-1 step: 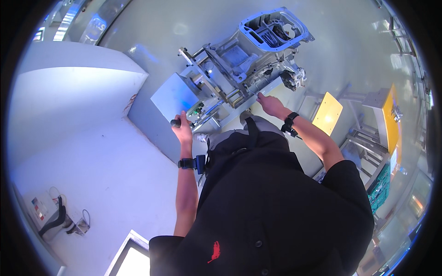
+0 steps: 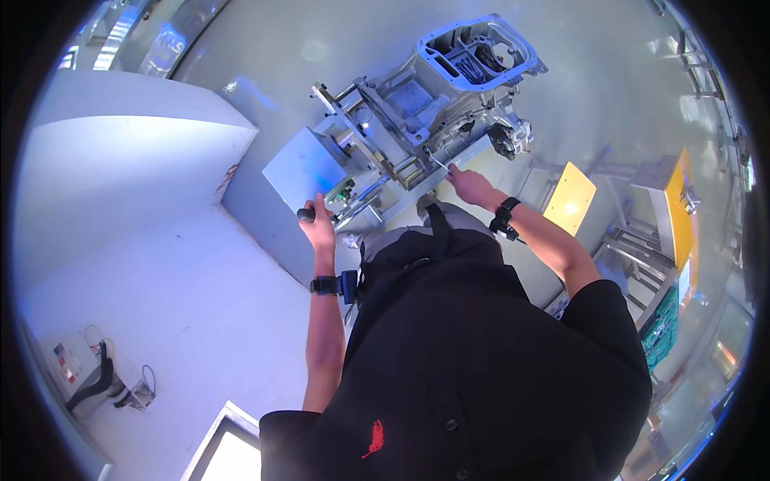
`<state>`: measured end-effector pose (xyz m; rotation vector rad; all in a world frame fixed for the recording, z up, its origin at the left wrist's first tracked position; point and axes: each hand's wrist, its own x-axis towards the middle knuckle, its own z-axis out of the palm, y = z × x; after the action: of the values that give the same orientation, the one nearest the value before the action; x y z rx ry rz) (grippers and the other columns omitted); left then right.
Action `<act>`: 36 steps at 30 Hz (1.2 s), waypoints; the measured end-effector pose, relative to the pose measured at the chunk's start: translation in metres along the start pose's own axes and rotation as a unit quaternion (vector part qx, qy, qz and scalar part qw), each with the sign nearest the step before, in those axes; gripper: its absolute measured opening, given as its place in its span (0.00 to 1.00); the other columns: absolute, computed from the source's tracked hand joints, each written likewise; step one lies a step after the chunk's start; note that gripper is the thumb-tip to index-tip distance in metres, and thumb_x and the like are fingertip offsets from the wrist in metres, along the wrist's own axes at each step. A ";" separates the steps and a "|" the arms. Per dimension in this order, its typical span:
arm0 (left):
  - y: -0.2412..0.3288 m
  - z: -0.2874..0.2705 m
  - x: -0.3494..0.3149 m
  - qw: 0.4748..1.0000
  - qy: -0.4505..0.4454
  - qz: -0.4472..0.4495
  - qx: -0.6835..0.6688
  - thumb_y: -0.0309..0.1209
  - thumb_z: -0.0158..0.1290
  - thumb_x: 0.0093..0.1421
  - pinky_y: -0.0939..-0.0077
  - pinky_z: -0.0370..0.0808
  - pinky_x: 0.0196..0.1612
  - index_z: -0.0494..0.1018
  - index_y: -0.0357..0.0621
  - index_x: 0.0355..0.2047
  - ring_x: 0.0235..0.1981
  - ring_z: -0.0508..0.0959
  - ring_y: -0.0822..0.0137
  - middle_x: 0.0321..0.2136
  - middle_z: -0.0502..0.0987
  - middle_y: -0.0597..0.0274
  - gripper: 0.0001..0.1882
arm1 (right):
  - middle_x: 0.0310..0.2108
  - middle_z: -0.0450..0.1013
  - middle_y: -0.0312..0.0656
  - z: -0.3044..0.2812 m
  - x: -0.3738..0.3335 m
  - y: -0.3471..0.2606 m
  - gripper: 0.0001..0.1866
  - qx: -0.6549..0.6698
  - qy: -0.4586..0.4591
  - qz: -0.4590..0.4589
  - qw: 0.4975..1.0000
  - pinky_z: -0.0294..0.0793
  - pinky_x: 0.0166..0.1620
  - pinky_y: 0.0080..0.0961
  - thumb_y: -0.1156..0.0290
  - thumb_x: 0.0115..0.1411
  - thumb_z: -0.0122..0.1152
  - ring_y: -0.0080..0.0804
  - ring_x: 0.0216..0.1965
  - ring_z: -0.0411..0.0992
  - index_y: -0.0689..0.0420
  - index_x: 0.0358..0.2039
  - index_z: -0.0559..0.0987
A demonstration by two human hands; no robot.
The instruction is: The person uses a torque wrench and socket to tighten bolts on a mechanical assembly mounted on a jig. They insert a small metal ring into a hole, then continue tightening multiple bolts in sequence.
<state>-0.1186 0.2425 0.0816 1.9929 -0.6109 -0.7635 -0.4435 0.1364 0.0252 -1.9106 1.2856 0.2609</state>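
Note:
My left hand (image 2: 319, 231) is closed around a black handle (image 2: 305, 215) at the left end of a metal stand (image 2: 353, 120), beside its light-coloured plate (image 2: 303, 168). In the closed fingers of my right hand (image 2: 475, 189) is a thin metal rod tool (image 2: 438, 163); its kind cannot be made out. The rod points up and left toward the near side of a grey cast-metal engine or gearbox housing (image 2: 409, 96), which the stand carries. The housing's open cavity (image 2: 473, 60) faces up at the far end. Whether the rod's tip touches the housing is unclear.
To the right stand a yellow panel (image 2: 571, 199) and a metal frame (image 2: 638, 248) with another yellow board (image 2: 679, 207). A white wall or partition (image 2: 160, 232) fills the left side. My feet are close below the stand.
My right hand has shifted very slightly, and the rod in it shows more plainly and at a different slant. My left hand has stayed on the black handle.

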 end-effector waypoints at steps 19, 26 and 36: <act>0.023 -0.001 -0.005 0.998 -0.010 0.005 0.066 0.41 0.50 0.56 0.71 0.64 0.24 0.66 0.36 0.18 0.16 0.64 0.72 0.11 0.67 0.60 0.20 | 0.23 0.59 0.39 -0.137 0.057 -0.057 0.16 0.644 -0.399 0.275 0.592 0.57 0.17 0.08 0.64 0.58 0.48 0.15 0.16 0.56 0.67 0.29 0.61; 0.027 -0.002 -0.004 0.998 -0.035 -0.009 0.053 0.40 0.50 0.56 0.75 0.65 0.25 0.65 0.38 0.16 0.17 0.69 0.73 0.12 0.67 0.63 0.19 | 0.17 0.60 0.30 -0.117 0.032 -0.029 0.10 0.657 -0.318 0.285 0.621 0.54 0.12 0.08 0.70 0.59 0.47 0.12 0.12 0.56 0.65 0.33 0.66; 0.012 -0.001 -0.014 0.999 -0.030 0.020 0.016 0.39 0.49 0.57 0.76 0.65 0.25 0.64 0.37 0.16 0.17 0.68 0.74 0.12 0.69 0.61 0.20 | 0.17 0.60 0.26 -0.133 0.047 0.000 0.18 0.631 -0.442 0.243 0.589 0.58 0.15 0.05 0.71 0.56 0.53 0.08 0.15 0.57 0.72 0.41 0.64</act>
<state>-0.1290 0.2466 0.0963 1.9869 -0.6985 -0.7958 -0.4550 0.0093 0.0865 -0.0480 0.7654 0.3527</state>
